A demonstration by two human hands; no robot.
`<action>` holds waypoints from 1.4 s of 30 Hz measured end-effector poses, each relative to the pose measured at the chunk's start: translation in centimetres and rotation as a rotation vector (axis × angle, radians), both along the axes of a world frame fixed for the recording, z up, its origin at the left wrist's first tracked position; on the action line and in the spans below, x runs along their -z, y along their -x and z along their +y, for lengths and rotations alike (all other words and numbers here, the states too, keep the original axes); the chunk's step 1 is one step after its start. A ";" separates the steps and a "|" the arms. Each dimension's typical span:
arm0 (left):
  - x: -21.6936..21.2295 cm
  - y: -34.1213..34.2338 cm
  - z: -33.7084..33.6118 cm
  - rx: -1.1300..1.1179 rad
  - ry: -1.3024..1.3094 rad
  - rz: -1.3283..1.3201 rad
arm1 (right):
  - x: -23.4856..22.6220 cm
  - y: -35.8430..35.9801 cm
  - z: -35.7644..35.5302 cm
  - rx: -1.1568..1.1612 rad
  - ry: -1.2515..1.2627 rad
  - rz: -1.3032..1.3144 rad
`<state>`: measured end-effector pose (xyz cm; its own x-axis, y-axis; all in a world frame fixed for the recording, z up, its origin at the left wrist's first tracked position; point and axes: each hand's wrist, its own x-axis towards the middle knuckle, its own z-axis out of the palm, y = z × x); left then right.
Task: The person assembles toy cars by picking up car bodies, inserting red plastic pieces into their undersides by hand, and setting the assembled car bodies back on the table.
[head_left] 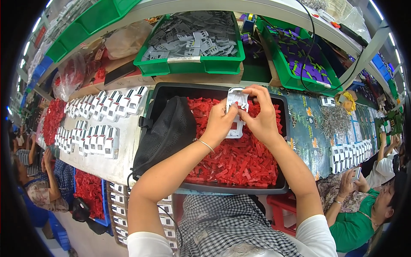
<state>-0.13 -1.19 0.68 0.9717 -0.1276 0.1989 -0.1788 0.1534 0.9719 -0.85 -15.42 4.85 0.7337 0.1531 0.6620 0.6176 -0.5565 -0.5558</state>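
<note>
Over a black tray (284, 169) heaped with small red plastic parts (231, 160), I hold up a white plastic casing (234, 132), its hollow inner side facing me. My left hand (219, 120) grips the casing's left side, the thumb pressed into its middle near a bit of red. My right hand (263, 118) is closed at the right side, its fingers curled around the upper edge and the thumb by the middle. Whether a small part sits between the right fingertips is hidden. A black mesh bag (167, 130) lies over the tray's left side.
Rows of white casings (100, 139) stand on the left table, and more casings (351, 154) at the right. Behind the tray are green bins with grey parts (192, 36) and purple parts (306, 55). A metal shelf edge (274, 8) runs overhead. A co-worker (359, 214) sits at right.
</note>
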 end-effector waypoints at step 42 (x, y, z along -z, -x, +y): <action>-4.5 0.7 28.7 -0.561 0.057 -0.134 | 0.7 6.4 -9.3 -0.066 0.221 0.316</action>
<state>-0.81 27.48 5.13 0.8535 0.4142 0.3162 -0.3688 0.0513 0.9281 -7.20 -24.75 4.13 0.8797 0.3211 0.3509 0.4742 -0.6488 -0.5952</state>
